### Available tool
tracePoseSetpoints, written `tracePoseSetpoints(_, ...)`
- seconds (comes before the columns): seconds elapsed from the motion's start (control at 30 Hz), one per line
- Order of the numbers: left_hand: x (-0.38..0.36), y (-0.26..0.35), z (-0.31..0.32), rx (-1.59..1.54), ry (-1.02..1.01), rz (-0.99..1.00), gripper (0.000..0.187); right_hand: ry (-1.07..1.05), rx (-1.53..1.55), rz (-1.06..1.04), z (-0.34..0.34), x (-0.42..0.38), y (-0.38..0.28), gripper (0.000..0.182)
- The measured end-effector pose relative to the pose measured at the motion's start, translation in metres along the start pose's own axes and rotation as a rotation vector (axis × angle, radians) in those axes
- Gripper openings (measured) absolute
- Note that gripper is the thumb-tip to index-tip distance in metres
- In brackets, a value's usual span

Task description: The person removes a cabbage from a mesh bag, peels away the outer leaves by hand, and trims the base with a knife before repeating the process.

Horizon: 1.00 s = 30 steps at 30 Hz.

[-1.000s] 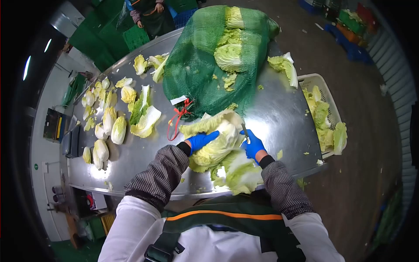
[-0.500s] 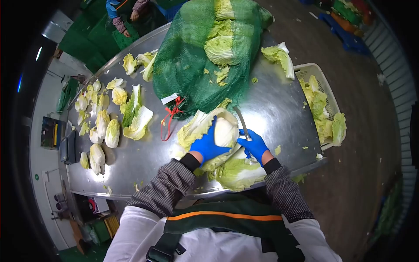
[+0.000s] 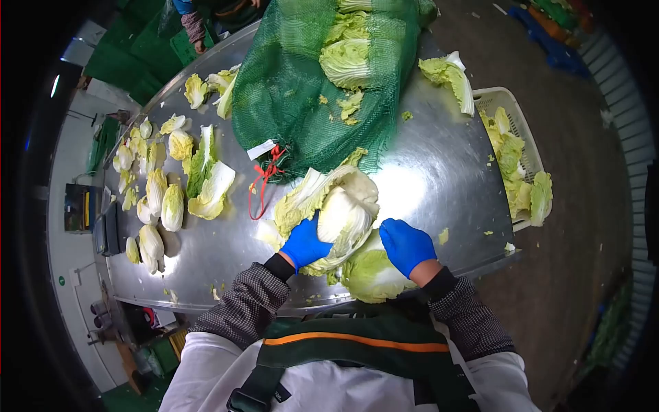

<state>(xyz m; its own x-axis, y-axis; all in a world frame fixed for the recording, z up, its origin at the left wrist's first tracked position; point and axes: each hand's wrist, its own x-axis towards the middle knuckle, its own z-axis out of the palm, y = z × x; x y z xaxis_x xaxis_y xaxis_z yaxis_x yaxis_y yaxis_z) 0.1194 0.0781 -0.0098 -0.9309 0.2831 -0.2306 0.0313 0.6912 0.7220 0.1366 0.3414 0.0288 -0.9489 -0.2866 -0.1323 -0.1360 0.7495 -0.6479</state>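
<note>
My left hand [image 3: 307,245], in a blue glove, grips the left side of a cabbage head [image 3: 349,211] with loosened outer leaves around it. To the right of the head is my right hand [image 3: 406,245], also gloved in blue, its fingers closed and apart from the head. The knife is not visible, and what the right fingers hold is hidden. A large loose leaf [image 3: 374,275] lies below, between the hands. Above the head, a green mesh bag [image 3: 295,89] holds several cabbages, with a red tie [image 3: 264,177] at its lower end.
Small trimmed heads [image 3: 173,206] and loose leaves [image 3: 214,190] are on the left of the metal table [image 3: 446,165]. A cream basket [image 3: 528,134] of leaves stands at the right edge. A co-worker's hand [image 3: 199,47] shows at the top left.
The head has tilted, and the left hand has shifted down and left on it. My right hand has moved slightly right and down, away from the head. The knife has gone out of sight.
</note>
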Motion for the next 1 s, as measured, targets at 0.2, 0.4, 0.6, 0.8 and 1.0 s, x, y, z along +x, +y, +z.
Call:
tracePoseSetpoints(0.2, 0.002, 0.011, -0.002, 0.024, -0.004, -0.019, 0.090, -0.088, -0.149, -0.009, 0.002, 0.014, -0.007, 0.011)
tracePoseSetpoints(0.4, 0.004, 0.034, -0.005, 0.122, -0.050, -0.069, 0.093, -0.021, -0.153, -0.094, 0.043, 0.030, 0.046, 0.010)
tracePoseSetpoints(0.6, 0.002, -0.023, 0.003, -0.072, -0.098, -0.183, 0.071, -0.128, -0.174, 0.064, 0.033, 0.039, 0.040, 0.020)
tracePoseSetpoints(0.8, 0.008, 0.024, -0.004, 0.048, -0.024, -0.142, 0.073, -0.084, 0.233, 0.193, -0.008, 0.039, -0.033, 0.065)
tracePoseSetpoints(1.0, 0.018, 0.032, -0.010, -0.044, -0.011, 0.035, 0.099, 0.000, 0.528, 0.360, 0.023, 0.024, -0.009, 0.046)
